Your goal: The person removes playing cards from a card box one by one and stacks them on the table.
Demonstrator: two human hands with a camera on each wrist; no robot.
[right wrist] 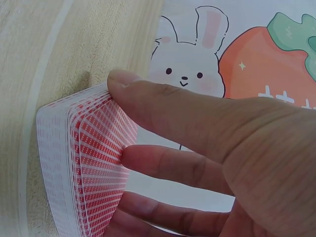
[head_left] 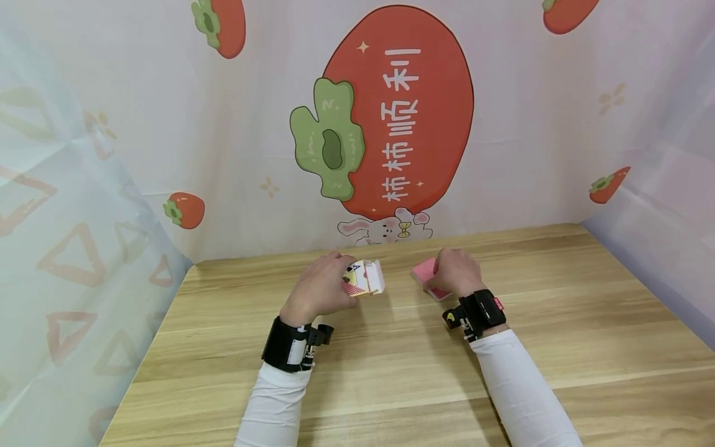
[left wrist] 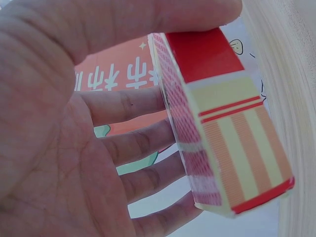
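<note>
My left hand (head_left: 323, 287) grips a playing card box (head_left: 362, 278) between thumb and fingers, its end pointing right with a white flap standing out. An ace is printed on its upper face. In the left wrist view the box (left wrist: 232, 128) shows a red and cream striped side, with the thumb along its top. My right hand (head_left: 459, 272) holds a deck of red-backed playing cards (head_left: 426, 271) at the tabletop, to the right of the box. Thumb and fingers pinch the deck (right wrist: 98, 153) by its edges in the right wrist view; its cards are slightly fanned.
The wooden table (head_left: 391, 372) reaches back to a white curtain (head_left: 251, 124) printed with persimmons and a rabbit. Curtains also hang along the left and right sides. Each wrist carries a black strap (head_left: 485, 310) with a small camera.
</note>
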